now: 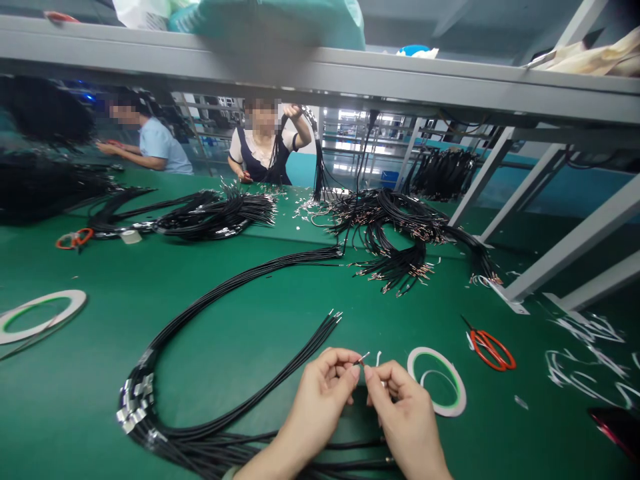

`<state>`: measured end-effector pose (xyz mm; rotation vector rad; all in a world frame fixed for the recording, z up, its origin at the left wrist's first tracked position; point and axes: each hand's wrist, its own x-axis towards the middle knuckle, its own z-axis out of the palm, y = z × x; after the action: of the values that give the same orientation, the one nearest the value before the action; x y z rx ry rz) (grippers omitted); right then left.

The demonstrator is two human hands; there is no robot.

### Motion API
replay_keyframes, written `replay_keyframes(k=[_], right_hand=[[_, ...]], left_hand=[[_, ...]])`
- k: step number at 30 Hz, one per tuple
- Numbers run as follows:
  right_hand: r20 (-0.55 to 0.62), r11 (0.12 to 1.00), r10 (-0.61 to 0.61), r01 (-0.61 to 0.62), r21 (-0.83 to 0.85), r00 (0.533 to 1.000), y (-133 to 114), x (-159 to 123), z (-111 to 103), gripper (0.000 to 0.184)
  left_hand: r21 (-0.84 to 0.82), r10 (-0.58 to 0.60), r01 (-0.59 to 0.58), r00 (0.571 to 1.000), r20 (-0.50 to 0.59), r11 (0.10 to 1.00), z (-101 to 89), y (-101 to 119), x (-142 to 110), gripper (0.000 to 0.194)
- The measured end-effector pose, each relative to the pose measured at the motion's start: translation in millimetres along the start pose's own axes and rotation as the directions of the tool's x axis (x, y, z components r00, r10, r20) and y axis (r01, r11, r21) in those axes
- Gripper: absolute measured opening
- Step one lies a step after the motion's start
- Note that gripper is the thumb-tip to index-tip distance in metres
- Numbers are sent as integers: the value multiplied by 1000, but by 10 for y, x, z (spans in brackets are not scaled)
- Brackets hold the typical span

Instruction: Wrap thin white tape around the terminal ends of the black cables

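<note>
- Green counter (240, 340) runs across the view and carries black cables, tape rolls and scissors.
- Left hand (325, 390): grip pinching a short dark wire end (360, 360) between thumb and forefinger; its bright tip points up and to the right.
- Right hand (405, 407): thumb and fingertips drawn together just beside that wire end — whether they also pinch it, I cannot tell. A small white strip (379, 358) stands up behind these fingers.
- Wire end is located between the two hands, raised over the near part of the counter.
- Cable bundle (200, 299) lies left of the hands, bent in a wide curve; shiny silver pieces (134, 407) sit around its bend, and its lower strands pass beneath the forearms.
- Near tape roll (461, 400), white with a green inner ring, lies flat just beside the right hand; orange-handled scissors (493, 350) lie beyond it, to the right.
- White scraps (590, 340) are scattered near the grey legs (575, 247) at right.
- Second tape roll (76, 300) lies at far left, with another pair of scissors (75, 239) behind it.
- Cable heaps (385, 207) cover much of the far side.
- Co-worker (263, 150) across the counter holds up a hanging bunch of cables (319, 157) — another person in a light blue shirt (163, 143) is at left.
</note>
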<state>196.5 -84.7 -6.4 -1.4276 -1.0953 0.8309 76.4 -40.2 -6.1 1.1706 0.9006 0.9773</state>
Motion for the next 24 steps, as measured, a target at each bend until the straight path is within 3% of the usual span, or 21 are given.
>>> replay_keyframes(k=[5, 11, 20, 24], right_hand=[[10, 1000, 19, -18, -12, 1000, 31, -2, -7, 32], [8, 1000, 18, -18, 3, 1000, 30, -35, 3, 31], [-1, 998, -48, 48, -45, 999, 40, -49, -13, 31], [8, 1000, -5, 5, -29, 1000, 37, -46, -14, 31]], left_hand=[[187, 76, -72, 997, -12, 980, -32, 18, -28, 20], [520, 339, -300, 941, 21, 800, -51, -4, -78, 20], [596, 469, -401, 882, 44, 696, -41, -62, -85, 20], [629, 511, -437, 857, 74, 642, -55, -81, -98, 20]])
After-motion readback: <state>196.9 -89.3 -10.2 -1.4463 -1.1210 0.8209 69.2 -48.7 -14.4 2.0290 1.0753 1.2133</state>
